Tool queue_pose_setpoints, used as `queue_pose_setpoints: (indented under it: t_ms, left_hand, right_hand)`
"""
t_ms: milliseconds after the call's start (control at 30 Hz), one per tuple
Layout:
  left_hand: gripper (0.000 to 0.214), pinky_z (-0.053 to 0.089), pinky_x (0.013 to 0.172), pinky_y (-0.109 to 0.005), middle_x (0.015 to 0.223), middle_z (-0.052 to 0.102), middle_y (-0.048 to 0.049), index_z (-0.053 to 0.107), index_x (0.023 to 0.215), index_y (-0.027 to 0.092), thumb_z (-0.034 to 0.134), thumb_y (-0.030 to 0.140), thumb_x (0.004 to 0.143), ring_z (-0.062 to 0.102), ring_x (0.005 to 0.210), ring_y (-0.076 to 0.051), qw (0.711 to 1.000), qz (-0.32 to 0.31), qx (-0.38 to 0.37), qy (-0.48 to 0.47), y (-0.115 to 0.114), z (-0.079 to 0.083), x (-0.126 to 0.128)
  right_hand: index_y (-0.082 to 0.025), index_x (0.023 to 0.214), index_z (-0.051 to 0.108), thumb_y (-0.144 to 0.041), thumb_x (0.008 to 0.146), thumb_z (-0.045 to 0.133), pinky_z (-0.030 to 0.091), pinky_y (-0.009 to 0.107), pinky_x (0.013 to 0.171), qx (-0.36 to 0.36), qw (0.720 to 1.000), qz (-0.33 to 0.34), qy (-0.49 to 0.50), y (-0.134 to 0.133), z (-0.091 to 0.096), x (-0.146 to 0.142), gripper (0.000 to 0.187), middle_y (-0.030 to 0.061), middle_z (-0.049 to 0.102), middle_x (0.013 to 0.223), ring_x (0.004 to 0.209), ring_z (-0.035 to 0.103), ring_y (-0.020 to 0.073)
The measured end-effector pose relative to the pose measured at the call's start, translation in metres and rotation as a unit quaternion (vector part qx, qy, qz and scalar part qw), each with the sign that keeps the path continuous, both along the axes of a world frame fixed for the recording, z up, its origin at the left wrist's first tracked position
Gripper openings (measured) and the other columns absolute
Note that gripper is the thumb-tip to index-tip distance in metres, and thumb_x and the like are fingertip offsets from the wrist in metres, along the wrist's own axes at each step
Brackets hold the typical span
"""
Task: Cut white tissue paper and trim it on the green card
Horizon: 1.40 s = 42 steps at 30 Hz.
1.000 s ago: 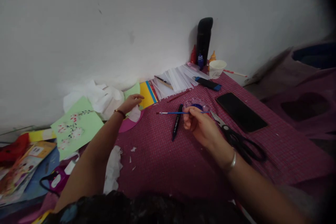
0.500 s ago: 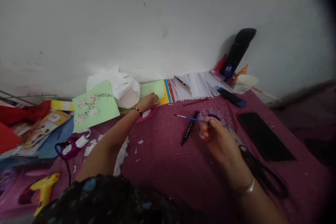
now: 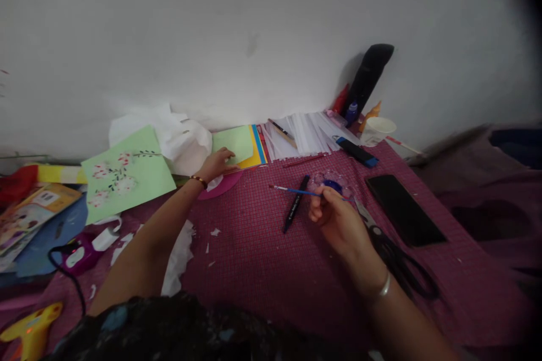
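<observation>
My right hand [image 3: 339, 223] holds a thin paintbrush [image 3: 292, 189] with a blue handle, its bristles pointing left above the table. Below the brush lies a black marker [image 3: 296, 203]. A clear flower-shaped palette [image 3: 315, 181] with dark blue in it sits just behind my fingers. My left hand [image 3: 218, 163] reaches to the back of the table, its fingers resting on a light green sheet [image 3: 237, 142]. That sheet tops a stack with a yellow sheet [image 3: 257, 155] and a blue one. Left of it lies a green paper painted with flowers [image 3: 127, 175].
Black-handled scissors [image 3: 402, 265] and a dark phone [image 3: 404, 208] lie at the right. A paper cup [image 3: 381, 125] stands by the wall. White strips [image 3: 302, 134] fill the back. Crumpled white paper [image 3: 186, 144] and a yellow glue gun [image 3: 34, 330] are at the left.
The whole view has shifted, so things appear farther left. My left hand stays at the sheet stack, and my right hand keeps the paintbrush in much the same pose.
</observation>
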State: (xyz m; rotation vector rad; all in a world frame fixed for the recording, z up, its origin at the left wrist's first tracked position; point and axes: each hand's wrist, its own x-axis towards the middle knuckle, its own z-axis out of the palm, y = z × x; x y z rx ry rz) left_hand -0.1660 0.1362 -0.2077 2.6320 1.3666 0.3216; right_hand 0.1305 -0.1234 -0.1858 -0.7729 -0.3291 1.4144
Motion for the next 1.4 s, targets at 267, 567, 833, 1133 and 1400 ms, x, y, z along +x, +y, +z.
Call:
queue_pose_setpoints:
  t_ms: [267, 567, 833, 1133, 1400]
  left_hand:
    - [0.029, 0.041, 0.064, -0.027, 0.075, 0.063, -0.0054, 0.061, 0.079, 0.014, 0.042, 0.032, 0.093, 0.058, 0.072, -0.018, 0.995, 0.091, 0.05, -0.01, 0.0, 0.019, 0.01]
    - [0.017, 0.041, 0.069, -0.032, 0.103, 0.063, -0.0136, 0.06, 0.099, 0.017, 0.046, 0.017, 0.09, 0.061, 0.094, -0.027, 0.992, 0.037, 0.112, 0.05, -0.04, 0.041, 0.025]
    - [0.016, 0.043, 0.069, -0.032, 0.1, 0.062, -0.0109, 0.058, 0.1, 0.019, 0.048, 0.013, 0.09, 0.061, 0.092, -0.025, 0.986, 0.02, 0.157, 0.045, -0.053, 0.051, 0.006]
    - [0.014, 0.044, 0.07, -0.033, 0.098, 0.062, -0.009, 0.057, 0.094, 0.02, 0.047, 0.013, 0.09, 0.061, 0.091, -0.023, 0.989, 0.004, 0.148, 0.0, -0.062, 0.038, -0.009]
    - [0.012, 0.043, 0.073, -0.032, 0.097, 0.062, -0.008, 0.056, 0.092, 0.02, 0.048, 0.012, 0.087, 0.06, 0.088, -0.021, 0.991, 0.029, 0.11, -0.064, -0.062, 0.032, -0.01]
  right_hand:
    - [-0.02, 0.085, 0.067, -0.034, 0.083, 0.067, 0.045, 0.021, 0.049, 0.043, 0.994, -0.037, -0.096, 0.001, 0.002, -0.002, 0.015, -0.003, 0.063, 0.064, 0.049, 0.053, 0.0084]
    - [-0.02, 0.078, 0.058, -0.031, 0.081, 0.068, 0.051, 0.024, 0.057, 0.021, 0.977, -0.023, -0.211, 0.106, 0.033, -0.064, 0.016, -0.001, 0.069, 0.073, 0.055, 0.061, 0.0094]
    - [-0.021, 0.082, 0.055, -0.04, 0.084, 0.068, 0.052, 0.026, 0.055, 0.014, 0.973, 0.036, -0.229, 0.185, 0.028, -0.135, 0.023, -0.0022, 0.063, 0.065, 0.05, 0.057, 0.0105]
    - [-0.022, 0.077, 0.053, -0.041, 0.083, 0.067, 0.054, 0.026, 0.059, 0.01, 0.976, 0.087, -0.198, 0.207, 0.028, -0.143, 0.025, -0.0064, 0.055, 0.059, 0.05, 0.053, 0.0099]
    - [-0.023, 0.08, 0.054, -0.037, 0.083, 0.065, 0.056, 0.027, 0.061, 0.013, 0.978, 0.114, -0.175, 0.21, 0.021, -0.15, 0.018, -0.0045, 0.06, 0.062, 0.057, 0.058, 0.013]
